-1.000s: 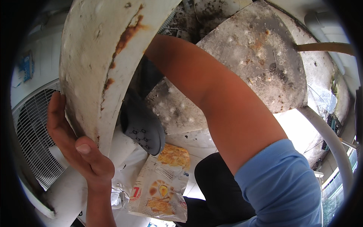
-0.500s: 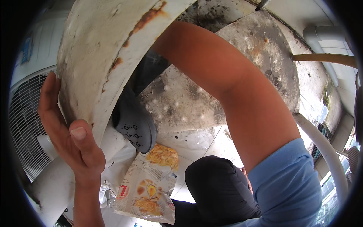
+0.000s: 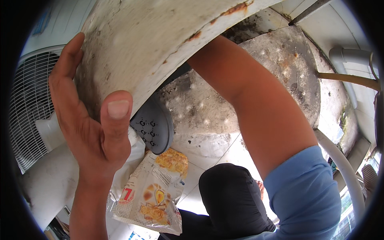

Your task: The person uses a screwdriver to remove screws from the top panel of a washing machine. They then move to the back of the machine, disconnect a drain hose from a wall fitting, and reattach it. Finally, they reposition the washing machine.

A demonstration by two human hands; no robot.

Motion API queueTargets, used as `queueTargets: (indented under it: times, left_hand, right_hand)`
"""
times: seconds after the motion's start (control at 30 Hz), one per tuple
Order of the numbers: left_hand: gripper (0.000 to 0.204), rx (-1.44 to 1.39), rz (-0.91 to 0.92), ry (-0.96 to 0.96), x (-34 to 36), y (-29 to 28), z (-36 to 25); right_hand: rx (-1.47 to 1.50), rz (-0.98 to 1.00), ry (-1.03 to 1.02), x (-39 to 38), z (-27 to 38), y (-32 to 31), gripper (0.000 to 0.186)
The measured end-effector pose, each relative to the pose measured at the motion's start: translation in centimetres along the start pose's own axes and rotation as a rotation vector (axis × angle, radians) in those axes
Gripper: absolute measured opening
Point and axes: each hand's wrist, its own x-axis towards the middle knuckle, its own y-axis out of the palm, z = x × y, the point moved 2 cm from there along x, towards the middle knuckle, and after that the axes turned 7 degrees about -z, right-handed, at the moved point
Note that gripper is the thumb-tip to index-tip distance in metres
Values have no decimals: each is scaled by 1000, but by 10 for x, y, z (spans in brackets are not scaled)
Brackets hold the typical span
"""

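My left hand (image 3: 90, 116) holds the edge of a curved off-white panel (image 3: 140, 40) with rust streaks and a crack, its fingers along the left side and its thumb in front. My right arm (image 3: 260, 108), bare below a blue sleeve, reaches under that panel, and the hand is hidden behind it. Beneath the panel shows a grey patterned rubber slipper (image 3: 154, 132). A stained, dimpled slab (image 3: 202, 110) lies behind my right arm.
A fan grille (image 3: 30, 100) stands at the left, with a printed food bag (image 3: 154, 192) below on white tiles (image 3: 194, 168). My dark-clad knee (image 3: 226, 194) is at the bottom. Grey pipes (image 3: 346, 56), a wooden stick (image 3: 348, 80) and a curved tube (image 3: 340, 156) are on the right.
My left hand has risen in the view and looks nearer, and the panel now slants more toward the upper right. The tip of my right arm remains under the panel.
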Motion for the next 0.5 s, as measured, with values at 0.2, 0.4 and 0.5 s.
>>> queueTargets:
  times: [0.2,0.4,0.5]
  left_hand:
    - [86,1,-13,-35,-1,1,-4]
    - [83,11,-4,-7,1,0,-2]
    - [84,-6,22,-29,3,0,-3]
  right_hand:
    - [17,-18,38,-1,-4,0,37]
    - [67,-68,107,7,-12,-7,36]
    - [118,-98,178,12,-16,-9,35]
